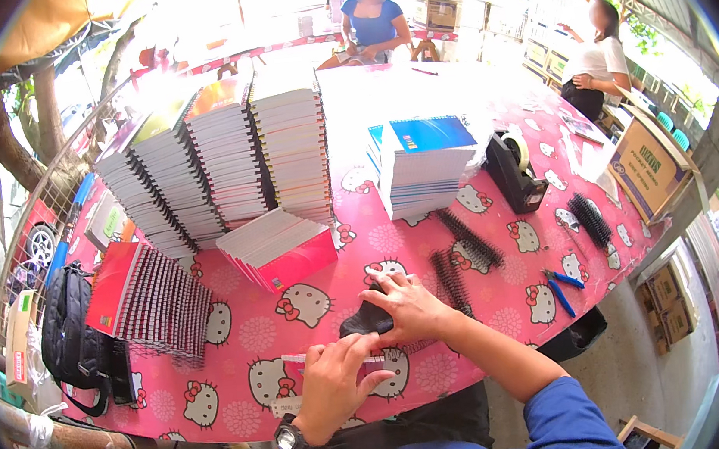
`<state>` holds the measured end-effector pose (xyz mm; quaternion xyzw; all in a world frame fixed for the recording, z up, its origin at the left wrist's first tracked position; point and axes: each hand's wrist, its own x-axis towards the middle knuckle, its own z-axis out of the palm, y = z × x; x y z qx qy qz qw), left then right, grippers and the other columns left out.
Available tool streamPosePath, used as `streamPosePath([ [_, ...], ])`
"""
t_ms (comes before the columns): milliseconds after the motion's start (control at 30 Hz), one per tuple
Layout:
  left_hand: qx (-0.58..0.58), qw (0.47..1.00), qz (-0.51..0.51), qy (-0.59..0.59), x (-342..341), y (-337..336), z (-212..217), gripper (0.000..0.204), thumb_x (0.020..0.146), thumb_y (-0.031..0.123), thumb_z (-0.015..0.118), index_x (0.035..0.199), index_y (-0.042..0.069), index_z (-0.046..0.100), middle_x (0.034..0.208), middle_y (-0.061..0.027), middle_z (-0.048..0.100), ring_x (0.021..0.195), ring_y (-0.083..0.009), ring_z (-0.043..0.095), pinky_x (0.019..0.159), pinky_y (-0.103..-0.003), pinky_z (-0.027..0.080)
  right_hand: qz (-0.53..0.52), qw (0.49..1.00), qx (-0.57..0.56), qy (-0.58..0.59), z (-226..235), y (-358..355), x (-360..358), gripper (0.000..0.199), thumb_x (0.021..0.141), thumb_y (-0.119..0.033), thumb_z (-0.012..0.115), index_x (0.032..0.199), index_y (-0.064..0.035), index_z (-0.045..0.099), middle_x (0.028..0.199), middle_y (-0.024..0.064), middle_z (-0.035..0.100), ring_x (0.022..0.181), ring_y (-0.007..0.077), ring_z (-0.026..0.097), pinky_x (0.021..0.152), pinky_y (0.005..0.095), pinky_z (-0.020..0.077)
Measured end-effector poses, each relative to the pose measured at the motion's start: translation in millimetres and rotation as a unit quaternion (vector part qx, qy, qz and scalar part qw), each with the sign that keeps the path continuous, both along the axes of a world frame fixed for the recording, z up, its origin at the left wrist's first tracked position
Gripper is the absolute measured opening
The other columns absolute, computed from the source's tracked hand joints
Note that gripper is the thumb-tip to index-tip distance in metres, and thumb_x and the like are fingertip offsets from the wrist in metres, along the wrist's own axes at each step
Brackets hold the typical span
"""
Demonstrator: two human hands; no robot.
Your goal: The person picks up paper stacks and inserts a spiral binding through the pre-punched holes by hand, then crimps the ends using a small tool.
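My right hand (pixel 410 304) presses down on a dark coil binding at the top edge of a thin notebook (pixel 351 357) that lies flat on the pink cartoon-cat tablecloth (pixel 257 325). My left hand (pixel 333 384), with a black wristwatch, pinches the notebook's near edge. Both hands sit close together at the table's front edge. Loose black spiral coils (pixel 449 278) lie just right of my right hand.
Tall stacks of spiral notebooks (pixel 223 155) fill the far left, a red pile (pixel 279 248) in front, a fanned red stack (pixel 155 300) at left. Blue-covered stack (pixel 421 165), tape dispenser (pixel 515 173), blue-handled pliers (pixel 563 287), black backpack (pixel 71 330), cardboard box (pixel 648 166). Two people at far side.
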<state>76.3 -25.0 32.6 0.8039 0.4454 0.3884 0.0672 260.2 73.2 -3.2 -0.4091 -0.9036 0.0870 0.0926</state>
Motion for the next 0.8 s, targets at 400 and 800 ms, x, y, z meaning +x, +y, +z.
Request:
streamPosePath([
  [400, -0.078, 0.990, -0.055, 0.102, -18, 1, -15, 0.024, 0.076, 0.026, 0.069, 0.092, 0.010, 0.059, 0.086, -0.0021, 0.064, 0.079, -0.0201, 0.059, 0.076, -0.035, 0.037, -0.024, 0.997, 0.028, 0.067, -5, -8, 0, 0.061, 0.072, -0.054, 0.067, 0.117, -0.0149, 0.057, 0.131, 0.0306, 0.040, 0.114, 0.0452, 0.044, 0.092, 0.0494, 0.0389],
  [800, -0.010, 0.998, 0.043, 0.045, -35, 5, -20, 0.030, 0.059, 0.027, 0.080, 0.075, 0.014, 0.059, 0.073, 0.0008, 0.058, 0.075, -0.0179, 0.056, 0.091, -0.045, 0.030, 0.089, 0.842, -0.389, 0.364, 7, -20, 23, 0.039, 0.082, -0.036, 0.064, 0.105, -0.0048, 0.066, 0.118, 0.0180, 0.057, 0.121, 0.0278, 0.046, 0.101, 0.0391, 0.0333],
])
